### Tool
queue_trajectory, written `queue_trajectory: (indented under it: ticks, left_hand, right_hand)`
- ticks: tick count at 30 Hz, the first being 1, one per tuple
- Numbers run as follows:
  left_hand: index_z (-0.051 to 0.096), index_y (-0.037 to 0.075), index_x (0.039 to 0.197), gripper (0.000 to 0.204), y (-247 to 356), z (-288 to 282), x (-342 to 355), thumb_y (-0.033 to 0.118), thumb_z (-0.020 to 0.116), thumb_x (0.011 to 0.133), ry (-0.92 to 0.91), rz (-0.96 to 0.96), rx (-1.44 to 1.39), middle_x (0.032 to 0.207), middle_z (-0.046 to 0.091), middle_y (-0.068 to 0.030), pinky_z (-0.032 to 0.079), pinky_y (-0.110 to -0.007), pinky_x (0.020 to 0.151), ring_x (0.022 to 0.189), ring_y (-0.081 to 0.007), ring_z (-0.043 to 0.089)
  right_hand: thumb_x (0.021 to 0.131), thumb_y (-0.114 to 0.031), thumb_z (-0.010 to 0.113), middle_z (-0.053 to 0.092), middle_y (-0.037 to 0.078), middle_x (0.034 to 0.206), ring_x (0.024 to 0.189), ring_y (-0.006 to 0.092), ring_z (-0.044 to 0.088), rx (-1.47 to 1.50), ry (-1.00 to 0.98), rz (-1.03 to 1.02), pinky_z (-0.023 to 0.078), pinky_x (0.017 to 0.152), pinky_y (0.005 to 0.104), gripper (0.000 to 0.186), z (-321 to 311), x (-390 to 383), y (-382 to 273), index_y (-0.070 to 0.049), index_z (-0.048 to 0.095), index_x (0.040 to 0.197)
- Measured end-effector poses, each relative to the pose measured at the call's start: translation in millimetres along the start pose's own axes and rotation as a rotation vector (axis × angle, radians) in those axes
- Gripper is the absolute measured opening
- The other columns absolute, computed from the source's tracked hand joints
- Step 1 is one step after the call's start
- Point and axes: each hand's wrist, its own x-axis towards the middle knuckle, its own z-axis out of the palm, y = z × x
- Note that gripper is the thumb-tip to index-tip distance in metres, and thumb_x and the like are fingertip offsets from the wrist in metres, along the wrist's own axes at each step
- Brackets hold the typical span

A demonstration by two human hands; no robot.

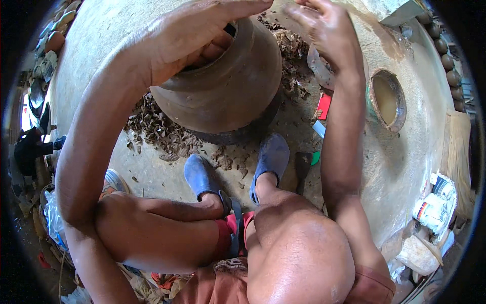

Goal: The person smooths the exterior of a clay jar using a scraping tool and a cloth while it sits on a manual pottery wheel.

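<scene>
My left hand [195, 38] is over the mouth of a large brown clay pot [217, 104], one long digit stretched out above the rim, the others bent toward the opening; whether they touch it is unclear. My right hand [324, 28] is raised to the pot's right, fingers apart and slightly blurred, holding nothing visible. The pot stands on a dark round base [228, 136], with brown clay scraps [159, 131] around it. By my right forearm lie a red flat piece [323, 105], a blue one [319, 128] and a dark flat tool [302, 164].
My feet in blue clogs [271, 154] are just before the pot. A container of murky water [386, 99] stands at right. Rows of round pots [440, 45] line the right edge; white tubs [430, 205] sit lower right. Assorted items [45, 66] crowd the left rim.
</scene>
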Motion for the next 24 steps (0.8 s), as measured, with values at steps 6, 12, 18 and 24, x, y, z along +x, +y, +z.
queue_trajectory:
  ticks: [6,12,18,24]
  left_hand:
    - [-0.002,0.003,0.168,0.112,5,-2,3,0.061,0.064,0.099,0.136,-0.009,0.064,0.151,0.046,-0.0238,0.053,-0.036,0.099,0.127,-0.0246,0.057]
    - [-0.009,0.008,0.168,0.115,-5,-1,9,0.050,0.072,0.098,-0.131,0.096,-0.376,0.160,0.035,-0.0276,0.052,-0.042,0.105,0.138,-0.0308,0.051]
    - [-0.008,0.006,0.168,0.114,14,5,-24,0.050,0.071,0.098,-0.178,0.002,-0.336,0.160,0.038,-0.0267,0.054,-0.036,0.099,0.130,-0.0264,0.058]
    - [-0.005,0.005,0.168,0.112,2,-2,3,0.054,0.068,0.099,-0.016,0.145,-0.050,0.154,0.042,-0.0289,0.054,-0.032,0.086,0.102,-0.0201,0.060]
  right_hand:
    - [0.087,-0.029,0.081,0.058,0.027,0.142,0.131,0.0427,0.056,0.119,0.143,-0.086,0.044,0.115,0.0455,0.046,30,-49,-7,-0.010,0.075,0.128]
    - [0.090,-0.020,0.069,0.051,0.028,0.148,0.137,0.0509,0.046,-0.335,0.228,-0.338,0.038,0.118,0.0551,0.042,55,-90,-23,-0.012,0.073,0.131]
    - [0.088,-0.024,0.072,0.045,0.025,0.156,0.147,0.0516,0.037,-0.222,0.140,-0.404,0.036,0.115,0.0622,0.036,60,-130,-33,-0.017,0.077,0.123]
    - [0.076,-0.046,0.088,0.041,0.027,0.159,0.145,0.0523,0.040,-0.098,0.227,-0.278,0.035,0.120,0.0571,0.070,44,-111,-8,-0.010,0.070,0.134]
